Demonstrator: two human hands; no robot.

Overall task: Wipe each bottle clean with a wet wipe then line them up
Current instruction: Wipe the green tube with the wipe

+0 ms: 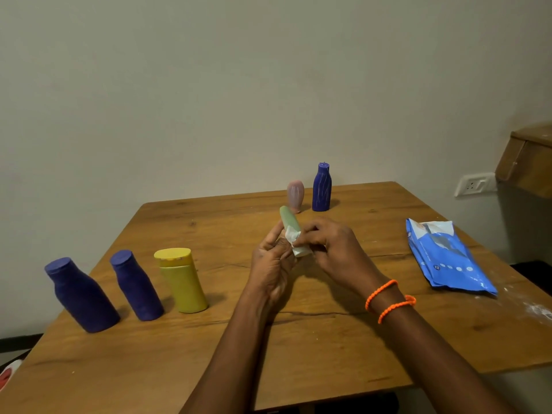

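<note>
Over the middle of the wooden table [298, 348], my left hand [273, 264] grips a small pale green bottle [289, 220], which tilts up and away from me. My right hand [334, 249] presses a crumpled white wet wipe [293, 238] against the bottle's lower part. At the left, three bottles stand in a row: a large dark blue bottle [82, 295], a smaller dark blue bottle [136, 285] and a yellow bottle [181, 279]. At the far side stand a pink bottle [295, 195] and a streaked blue bottle [322, 188].
A blue wet wipe pack [448, 258] lies flat at the table's right. White powder specks [537, 309] mark the right edge. A wall socket [475, 184] and a wooden cabinet [528, 162] are at the far right. The wall runs behind the table.
</note>
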